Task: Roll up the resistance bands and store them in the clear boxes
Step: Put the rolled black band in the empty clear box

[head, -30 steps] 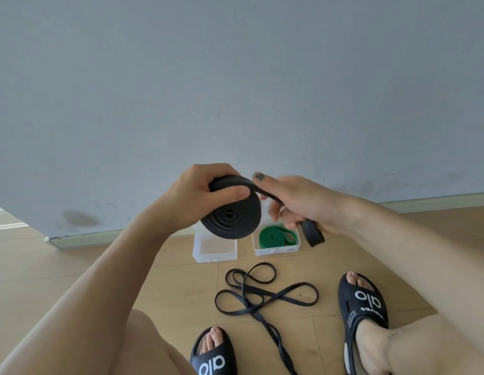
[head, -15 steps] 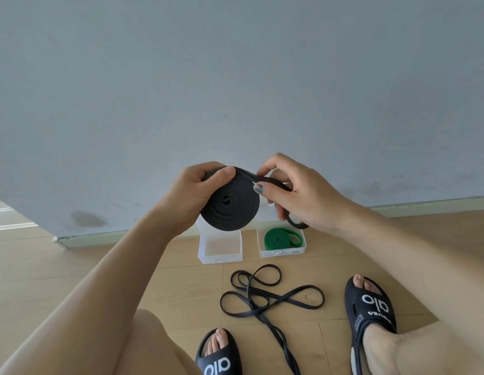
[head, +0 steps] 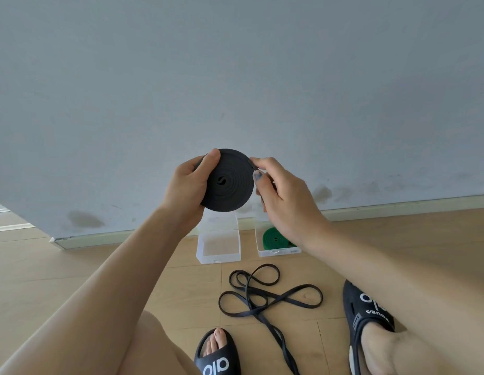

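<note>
The black band (head: pixel 228 181) is sitting as a full coil in the air above the empty clear box (head: pixel 218 246). I am gripping it with my left hand (head: pixel 187 189), while my right hand (head: pixel 283 197) is pinching the loose end. I am judging that this end needs firm pressing, or the coil is springing open before reaching the box.

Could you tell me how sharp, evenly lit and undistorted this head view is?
Head view: soft, even light with faint shadows; the coiled black rubber band shows crisp spiral layers; wide-angle bending curves the pale skirting board; no glare on the empty clear plastic box.
</note>
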A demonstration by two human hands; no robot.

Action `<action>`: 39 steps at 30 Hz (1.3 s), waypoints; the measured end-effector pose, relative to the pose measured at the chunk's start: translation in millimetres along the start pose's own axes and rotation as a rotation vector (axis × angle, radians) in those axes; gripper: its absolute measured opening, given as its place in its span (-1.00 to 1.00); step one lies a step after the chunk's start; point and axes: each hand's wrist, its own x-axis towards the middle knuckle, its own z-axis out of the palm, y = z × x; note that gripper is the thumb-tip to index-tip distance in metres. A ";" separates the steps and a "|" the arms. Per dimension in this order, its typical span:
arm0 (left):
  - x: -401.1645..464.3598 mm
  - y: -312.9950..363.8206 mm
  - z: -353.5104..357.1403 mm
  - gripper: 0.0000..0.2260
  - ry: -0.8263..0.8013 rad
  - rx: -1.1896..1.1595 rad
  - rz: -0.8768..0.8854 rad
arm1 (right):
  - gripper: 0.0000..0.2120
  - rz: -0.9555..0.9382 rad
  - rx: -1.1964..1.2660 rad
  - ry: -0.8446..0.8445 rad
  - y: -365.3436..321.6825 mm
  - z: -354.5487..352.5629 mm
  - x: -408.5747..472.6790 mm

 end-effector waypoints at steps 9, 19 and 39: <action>3.5 -2.7 19.4 -0.67 0.217 -0.228 -0.118 | -0.56 0.100 0.061 0.198 -23.2 46.3 4.2; 22.7 -23.7 12.6 -0.66 0.393 -0.238 -0.251 | -0.65 0.346 0.178 0.469 -18.0 102.3 23.7; 102.0 -256.3 -123.2 -0.28 -0.275 0.690 -0.529 | -0.80 1.084 0.108 -0.035 215.2 212.7 60.7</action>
